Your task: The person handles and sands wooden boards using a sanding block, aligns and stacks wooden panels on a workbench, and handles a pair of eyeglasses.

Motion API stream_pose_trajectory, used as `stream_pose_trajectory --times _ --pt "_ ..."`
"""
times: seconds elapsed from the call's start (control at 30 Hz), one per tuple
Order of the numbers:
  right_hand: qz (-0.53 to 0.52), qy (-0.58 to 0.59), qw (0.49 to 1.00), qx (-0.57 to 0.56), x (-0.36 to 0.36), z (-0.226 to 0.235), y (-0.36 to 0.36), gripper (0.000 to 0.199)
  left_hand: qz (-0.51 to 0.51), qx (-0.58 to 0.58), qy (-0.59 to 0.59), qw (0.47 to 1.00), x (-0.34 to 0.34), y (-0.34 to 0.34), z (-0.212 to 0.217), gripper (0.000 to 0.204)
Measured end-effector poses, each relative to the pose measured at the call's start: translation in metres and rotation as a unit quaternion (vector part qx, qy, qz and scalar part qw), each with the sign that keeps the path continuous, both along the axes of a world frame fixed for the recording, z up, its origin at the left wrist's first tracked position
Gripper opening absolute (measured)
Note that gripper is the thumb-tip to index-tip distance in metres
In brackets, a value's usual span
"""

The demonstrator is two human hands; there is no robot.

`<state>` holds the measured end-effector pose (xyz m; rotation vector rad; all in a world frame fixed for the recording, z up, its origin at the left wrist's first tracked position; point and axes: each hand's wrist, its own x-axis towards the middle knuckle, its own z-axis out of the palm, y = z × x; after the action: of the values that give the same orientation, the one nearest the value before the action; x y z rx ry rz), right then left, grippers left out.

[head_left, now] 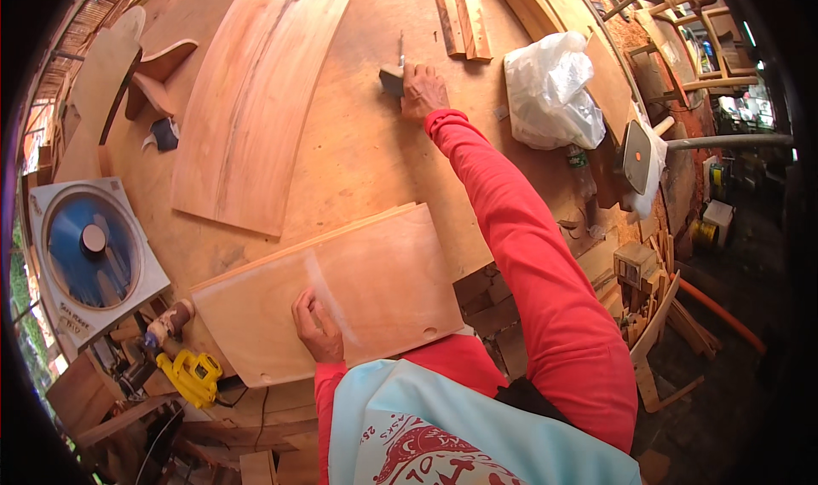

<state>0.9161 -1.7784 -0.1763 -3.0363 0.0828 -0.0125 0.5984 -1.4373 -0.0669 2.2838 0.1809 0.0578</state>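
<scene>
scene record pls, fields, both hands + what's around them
setting: wooden workbench in a woodworking shop
left hand: flat on a pale wooden panel at the near bench edge
right hand: arm stretched out, fingers on a small dark block far across the bench
other board: long curved reddish board, lying apart from both hands
near right hand: white plastic bag, wood strips
left of bench: box fan, yellow power tool
grip: neither hand's closure is clear

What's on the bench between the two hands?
In the head view, only bare workbench top and the near wooden panel's surface lie between left hand and right hand.
</scene>
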Motion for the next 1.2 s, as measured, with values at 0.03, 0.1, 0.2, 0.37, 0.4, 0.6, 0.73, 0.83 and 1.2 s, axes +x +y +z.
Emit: stream_pose_trajectory --times 0.03,0.1,0.2,0.37,0.4,0.6,0.73,0.83,1.2 --pt "0.024 0.01 1.0 -0.004 0.0 0.001 -0.004 0.049 0.01 -0.005 0.004 1.0 0.002 0.0 -0.001 0.022" --pt "0.052 0.028 0.998 0.0 -0.001 0.004 -0.013 0.044 0.015 -0.013 0.004 1.0 0.007 0.0 -0.005 0.022" --pt "0.044 0.047 0.998 0.004 -0.004 0.007 -0.017 0.042 0.024 -0.015 0.017 0.999 0.008 0.0 -0.009 0.02" --pt "0.062 0.013 0.998 -0.015 -0.012 0.025 -0.029 0.036 0.055 0.023 0.038 0.997 0.004 -0.001 -0.025 0.016" --pt "0.073 -0.054 0.996 -0.004 -0.007 0.031 -0.033 0.035 0.049 0.022 0.039 0.998 0.004 0.0 -0.027 0.016" --pt "0.035 -0.345 0.937 0.038 0.026 0.121 -0.111 0.029 0.066 0.01 0.009 0.998 0.008 -0.007 -0.024 0.016" --pt "-0.027 -0.289 0.957 -0.017 0.03 0.166 -0.167 0.049 0.069 0.023 0.007 0.997 0.005 -0.004 -0.025 0.015" --pt "-0.079 -0.205 0.975 0.028 0.047 0.157 -0.171 0.041 0.071 0.024 0.019 0.997 0.005 -0.002 -0.024 0.015" --pt "-0.255 0.024 0.963 0.082 0.108 0.066 -0.18 0.049 0.091 0.021 0.028 0.995 0.008 -0.003 -0.031 0.014"
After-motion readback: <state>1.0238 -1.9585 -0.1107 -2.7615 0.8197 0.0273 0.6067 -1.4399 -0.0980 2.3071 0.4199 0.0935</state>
